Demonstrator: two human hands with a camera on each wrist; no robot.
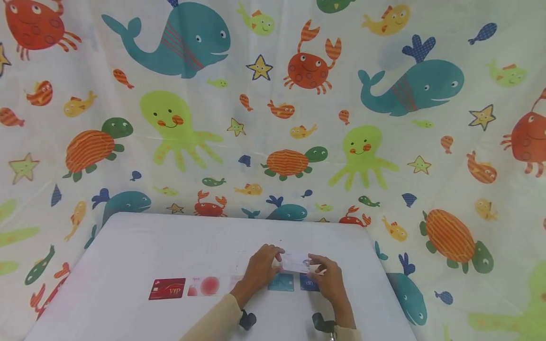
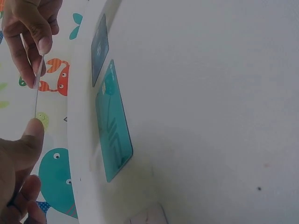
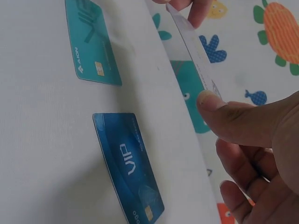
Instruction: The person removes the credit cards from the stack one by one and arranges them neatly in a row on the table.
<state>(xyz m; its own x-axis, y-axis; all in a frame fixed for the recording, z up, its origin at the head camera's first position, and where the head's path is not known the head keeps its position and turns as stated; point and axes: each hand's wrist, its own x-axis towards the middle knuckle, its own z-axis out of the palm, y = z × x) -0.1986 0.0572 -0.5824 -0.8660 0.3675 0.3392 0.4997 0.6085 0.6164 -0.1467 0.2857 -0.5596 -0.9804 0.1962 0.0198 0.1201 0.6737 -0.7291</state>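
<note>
A thin whitish card is held above the table, its left end pinched by my left hand and its right end by my right hand. In the left wrist view the card appears almost edge-on between both thumbs. Just below it on the table lie a teal card and a blue VIP card. My right hand partly covers the blue one in the head view. A pale card is partly hidden behind my left hand.
Further left along the same row are a red VIP card and a white card with pink circles. The white table ends at a back edge, where a curtain printed with sea animals hangs.
</note>
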